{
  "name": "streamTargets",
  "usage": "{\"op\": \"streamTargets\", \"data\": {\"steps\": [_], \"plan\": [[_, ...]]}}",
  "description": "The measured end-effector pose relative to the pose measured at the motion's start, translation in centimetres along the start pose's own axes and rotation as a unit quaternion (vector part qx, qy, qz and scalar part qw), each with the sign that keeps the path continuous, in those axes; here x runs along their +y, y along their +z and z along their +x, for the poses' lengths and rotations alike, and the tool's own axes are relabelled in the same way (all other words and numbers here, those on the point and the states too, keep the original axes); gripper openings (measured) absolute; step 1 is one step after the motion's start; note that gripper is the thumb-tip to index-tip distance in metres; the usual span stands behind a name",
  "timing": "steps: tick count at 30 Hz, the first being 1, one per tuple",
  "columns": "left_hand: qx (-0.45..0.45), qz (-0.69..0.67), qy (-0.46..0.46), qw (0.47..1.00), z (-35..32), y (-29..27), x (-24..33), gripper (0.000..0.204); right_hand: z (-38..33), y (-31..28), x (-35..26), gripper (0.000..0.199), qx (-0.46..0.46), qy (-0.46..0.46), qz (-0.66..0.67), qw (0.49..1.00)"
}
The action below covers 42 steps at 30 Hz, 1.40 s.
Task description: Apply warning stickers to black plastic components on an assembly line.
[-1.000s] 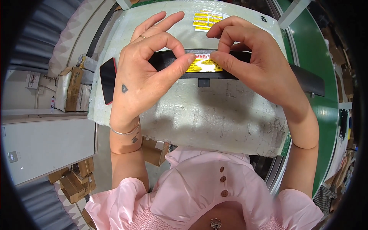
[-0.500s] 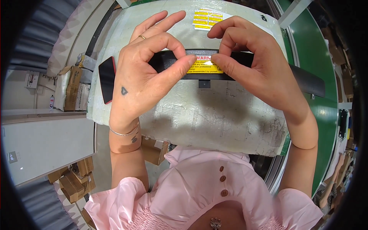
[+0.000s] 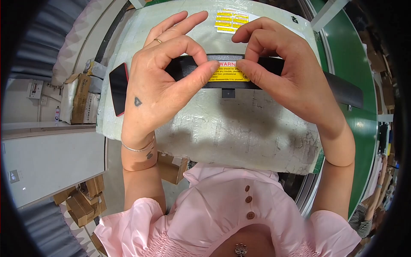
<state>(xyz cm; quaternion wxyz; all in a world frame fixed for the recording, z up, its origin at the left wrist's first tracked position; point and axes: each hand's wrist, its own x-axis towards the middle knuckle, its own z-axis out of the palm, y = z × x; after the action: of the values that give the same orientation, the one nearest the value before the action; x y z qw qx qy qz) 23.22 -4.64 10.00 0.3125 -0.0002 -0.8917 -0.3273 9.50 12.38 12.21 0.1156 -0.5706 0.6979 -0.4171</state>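
Note:
A yellow label with a white and red top strip [image 3: 228,73] lies against the long black curved plastic part [image 3: 344,91], which crosses the padded table from left to right. My left hand [image 3: 169,73] pinches the label's left end between thumb and forefinger, its other fingers raised. At the label's right end, my right hand [image 3: 284,64] has its thumb and bent forefinger closed on it. Both thumbs partly cover the label's upper corners. A small black tab [image 3: 228,93] sticks out from the part's near edge, below the label.
A sheet of yellow labels [image 3: 231,20] lies at the table's far side. A phone with a red edge [image 3: 118,89] rests at the left by my wrist. The pale covered table [image 3: 239,137] has a cracked right corner. Cardboard boxes [image 3: 81,203] stand on the floor at left.
Both hands stay almost still, with the label and black part in nearly the same place. Light on the label differs, so more of its surface shows.

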Motion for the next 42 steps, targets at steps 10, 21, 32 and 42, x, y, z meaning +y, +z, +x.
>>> {"op": "streamTargets", "data": {"steps": [10,21,32,42], "plan": [[0.0,-0.002,0.007,1.0,0.3,0.0,-0.2,0.015,0.2,0.1,0.3,0.017,0.017,-0.014,0.015,1.0],[0.11,-0.044,0.044,0.992,-0.1,0.9,-1.0,0.02,0.3,-0.3,1.7,0.015,0.077,-0.034,-0.022,0.996],[0.097,0.153,0.266,0.947,0.2,1.7,-3.9,0.021,-0.6,0.2,4.9,0.039,0.13,-0.363,-0.342,0.857],[0.081,0.173,0.226,0.955,0.5,1.6,-3.5,0.031,0.8,1.5,4.1,0.036,0.175,-0.332,-0.338,0.863]]}}
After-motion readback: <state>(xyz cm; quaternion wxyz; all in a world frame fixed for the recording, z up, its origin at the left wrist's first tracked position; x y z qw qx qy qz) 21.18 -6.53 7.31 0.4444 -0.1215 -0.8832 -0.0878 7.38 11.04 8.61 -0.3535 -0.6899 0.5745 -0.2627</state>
